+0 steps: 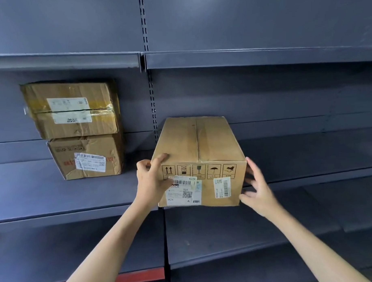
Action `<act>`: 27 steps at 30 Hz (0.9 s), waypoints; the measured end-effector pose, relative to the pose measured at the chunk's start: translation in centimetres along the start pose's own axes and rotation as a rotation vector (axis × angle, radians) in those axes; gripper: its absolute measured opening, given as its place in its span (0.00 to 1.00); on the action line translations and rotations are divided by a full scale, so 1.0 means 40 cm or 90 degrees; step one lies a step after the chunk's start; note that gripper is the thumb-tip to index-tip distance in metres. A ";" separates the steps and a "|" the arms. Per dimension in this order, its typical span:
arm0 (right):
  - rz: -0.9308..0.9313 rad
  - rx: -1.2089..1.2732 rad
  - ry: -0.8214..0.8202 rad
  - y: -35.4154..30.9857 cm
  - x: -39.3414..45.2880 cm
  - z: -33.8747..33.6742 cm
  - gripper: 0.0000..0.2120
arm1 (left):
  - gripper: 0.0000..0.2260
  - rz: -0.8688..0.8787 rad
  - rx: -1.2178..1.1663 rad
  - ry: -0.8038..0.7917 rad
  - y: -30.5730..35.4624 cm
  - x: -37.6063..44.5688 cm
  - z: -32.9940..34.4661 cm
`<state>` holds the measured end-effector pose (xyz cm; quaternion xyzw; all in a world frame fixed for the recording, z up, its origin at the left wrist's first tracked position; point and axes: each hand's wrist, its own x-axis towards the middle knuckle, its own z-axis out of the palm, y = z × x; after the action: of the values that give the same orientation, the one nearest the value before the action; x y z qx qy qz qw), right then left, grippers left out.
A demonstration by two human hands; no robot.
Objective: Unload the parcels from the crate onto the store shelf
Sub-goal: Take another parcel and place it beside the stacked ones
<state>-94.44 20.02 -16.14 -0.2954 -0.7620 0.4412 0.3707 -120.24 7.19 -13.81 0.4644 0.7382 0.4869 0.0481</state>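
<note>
A brown cardboard parcel [199, 159] with handling symbols and white labels on its near face rests on the right section of the dark grey shelf [308, 176], its front overhanging the edge. My left hand [153, 180] grips its near left corner, thumb on top. My right hand [257, 189] is at its right side, fingers spread and touching the near right edge. Two more taped parcels are stacked on the left shelf section: the upper parcel [72, 109] lies on the lower parcel [86, 157]. The crate is out of view.
The shelf above [241, 56] overhangs the parcels. A slotted upright [152, 104] divides the left and right shelf sections. Lower shelves [248, 252] run below my arms, with a red strip [133, 277] at the bottom left.
</note>
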 end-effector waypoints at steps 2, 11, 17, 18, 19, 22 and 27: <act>0.009 0.004 0.026 0.000 -0.003 0.025 0.53 | 0.32 -0.009 -0.014 0.000 0.000 -0.007 0.001; 0.081 -0.030 0.091 0.022 -0.009 0.080 0.47 | 0.41 -0.099 -0.133 -0.012 -0.061 -0.070 0.022; 0.080 -0.036 0.080 0.013 -0.014 0.080 0.47 | 0.36 -0.113 -0.174 -0.028 -0.067 -0.093 0.024; 0.077 -0.038 0.077 0.009 -0.018 0.081 0.47 | 0.36 -0.109 -0.174 -0.028 -0.063 -0.095 0.015; 0.072 -0.039 0.075 0.003 -0.020 0.081 0.47 | 0.37 -0.099 -0.177 -0.030 -0.054 -0.100 0.004; 0.049 -0.033 0.074 -0.024 -0.022 0.076 0.48 | 0.42 -0.043 -0.189 -0.030 -0.029 -0.115 -0.032; 0.014 -0.033 0.085 -0.089 -0.012 0.064 0.48 | 0.44 0.009 -0.159 -0.043 0.007 -0.124 -0.097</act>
<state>-96.72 16.93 -13.96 -0.3421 -0.7433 0.4048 0.4082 -119.29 0.98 -13.47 0.4760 0.6665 0.5595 0.1272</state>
